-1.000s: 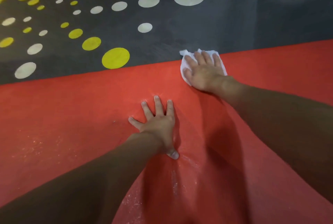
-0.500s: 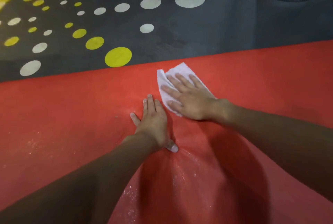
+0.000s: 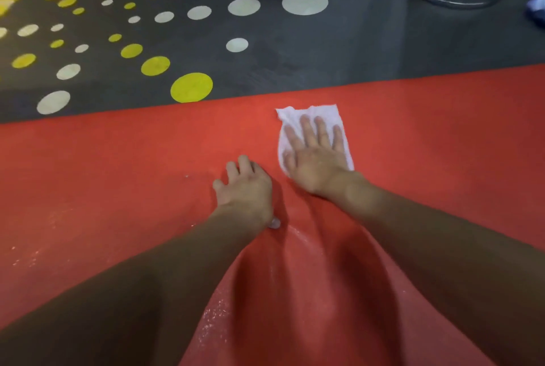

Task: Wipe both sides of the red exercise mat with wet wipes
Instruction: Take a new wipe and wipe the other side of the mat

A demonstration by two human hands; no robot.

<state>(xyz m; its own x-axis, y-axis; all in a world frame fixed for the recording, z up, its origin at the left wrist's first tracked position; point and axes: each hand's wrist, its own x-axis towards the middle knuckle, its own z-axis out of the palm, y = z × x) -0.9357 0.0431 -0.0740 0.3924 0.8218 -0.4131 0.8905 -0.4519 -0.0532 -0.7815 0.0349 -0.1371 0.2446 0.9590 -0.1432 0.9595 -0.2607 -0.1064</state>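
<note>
Right hand (image 3: 317,159) lies flat, fingers straight and a little spread, pressing a white, crumpled wet wipe (image 3: 298,113) onto the red, finely textured exercise mat (image 3: 118,177). It grips nothing; the cloth is simply pinned under palm and fingers. The wipe sits close to the mat's far edge, and the mat itself is spread on a dark grey floor (image 3: 324,50) marked with white and yellow dots.

On the mat just beside it, a touch nearer the person, the left hand (image 3: 247,188) bears down with its fingers slightly bent. A small white bit (image 3: 275,222) shows at its heel, and I cannot tell what it is.

To my eye this is a wiping stroke on the upward face. Done well, the weight goes through the whole palm so the wipe slides without bunching, and each pass overlaps the last and runs right to the mat's far edge. The bracing hand matters: a soft ripple (image 3: 324,262) rises in the mat between the forearms, so firmer pressure there should stop it creeping. A wet sheen (image 3: 295,236) lies on the mat's near part; the duller stretches to either side probably need attention. The mat's underside is hidden.
</note>
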